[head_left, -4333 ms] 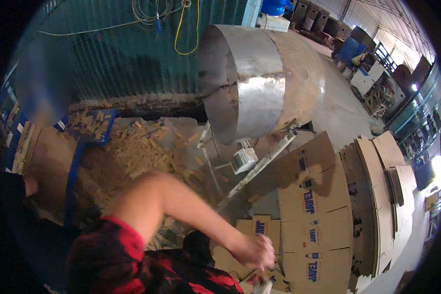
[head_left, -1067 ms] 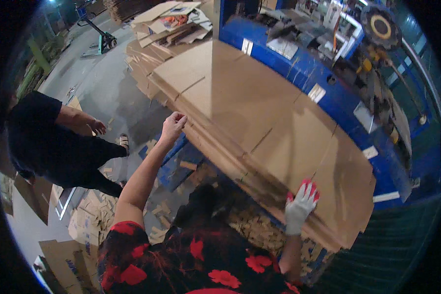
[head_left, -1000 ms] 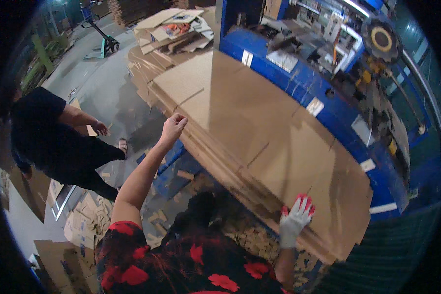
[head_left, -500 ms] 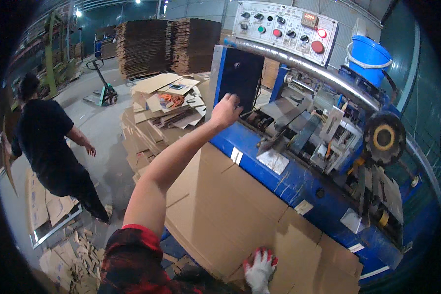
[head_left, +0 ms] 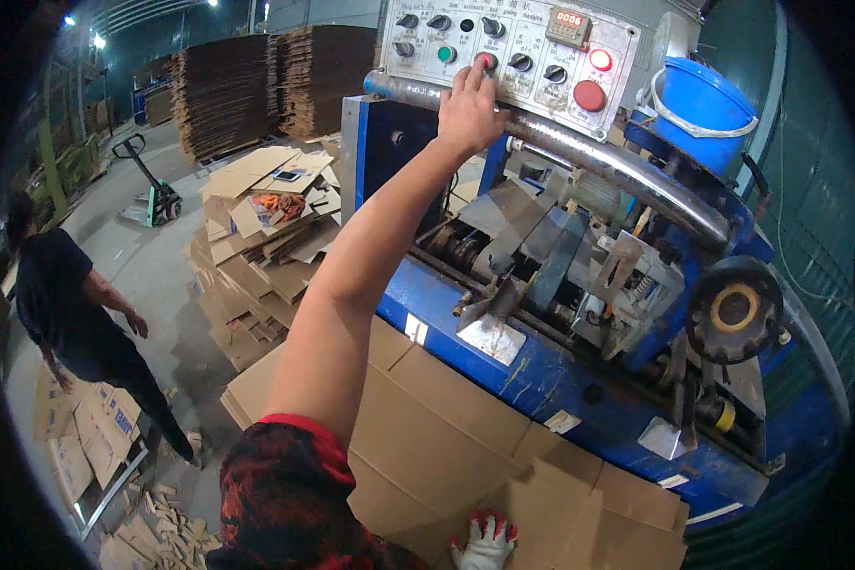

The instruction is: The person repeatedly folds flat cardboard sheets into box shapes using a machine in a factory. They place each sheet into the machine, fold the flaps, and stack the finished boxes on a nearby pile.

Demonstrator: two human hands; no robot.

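Observation:
My bare left hand reaches up over the machine's steel bar to the control panel. Its fingers are stretched out, and one fingertip meets the red button in the panel's middle; nothing is held. My right hand, in a white glove with red fingertips, lies with fingers spread on flat brown cardboard. That cardboard runs along the near side of the blue machine.
A black handwheel and a blue bucket are on the machine's right. Stacked cardboard scraps stand to the left, with a pallet jack beyond. At far left, a person in dark clothes stands beside cardboard sheets.
My left hand has risen from the machine's left post to the panel's red button. My right hand still lies on the cardboard. The view has shifted, and the other person's arm has lowered toward the sheets.

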